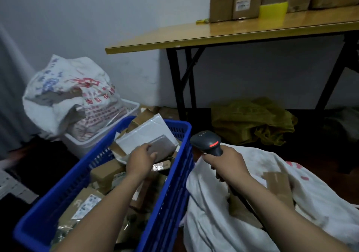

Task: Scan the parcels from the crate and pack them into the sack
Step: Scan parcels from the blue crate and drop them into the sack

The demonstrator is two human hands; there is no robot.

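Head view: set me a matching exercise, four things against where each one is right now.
Things:
1. scanner
2. grey parcel
3. cardboard boxes
4. olive sack

Places:
A. on the table
B. on the floor under the table
C. held in the right hand
D. in the blue crate, touched by the left hand

Pairs: 1-C, 2-D, 3-A, 4-B
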